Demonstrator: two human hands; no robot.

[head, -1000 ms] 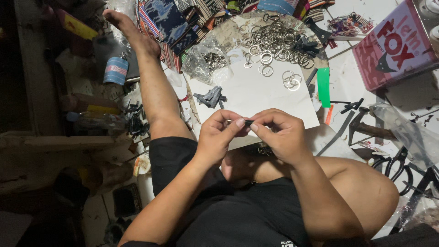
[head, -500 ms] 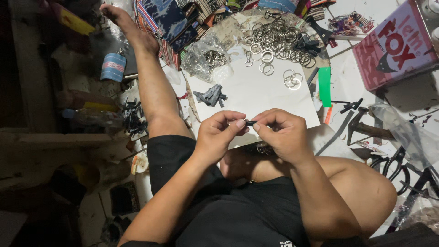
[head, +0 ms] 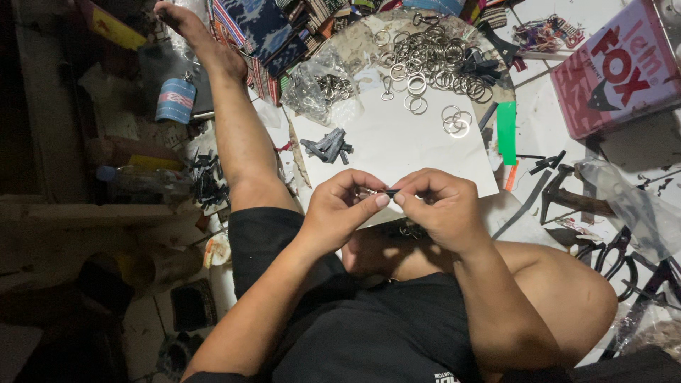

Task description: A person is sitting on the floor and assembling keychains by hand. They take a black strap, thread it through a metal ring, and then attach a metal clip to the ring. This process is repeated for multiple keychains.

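Note:
My left hand [head: 345, 207] and my right hand [head: 438, 206] meet fingertip to fingertip over the near edge of a white sheet [head: 397, 145]. Between them they pinch a small dark strip [head: 391, 192] with a bit of metal on it, mostly hidden by the fingers. A small pile of dark strips [head: 328, 147] lies on the sheet beyond my left hand. Two loose metal key rings [head: 455, 120] lie further right, and a heap of key rings [head: 433, 58] sits at the far edge. I sit on the floor with my left leg [head: 234, 120] stretched out.
A red box [head: 616, 71] stands at the far right, a green strip [head: 506, 132] beside the sheet. A hammer [head: 567, 198] and pliers [head: 624, 262] lie on the right. Patterned fabric pieces [head: 269, 28] are piled at the top. A bottle [head: 142, 179] and clutter lie left.
Both hands stay together on the small strip, with only slight shifts of the fingers. The view has tilted a little.

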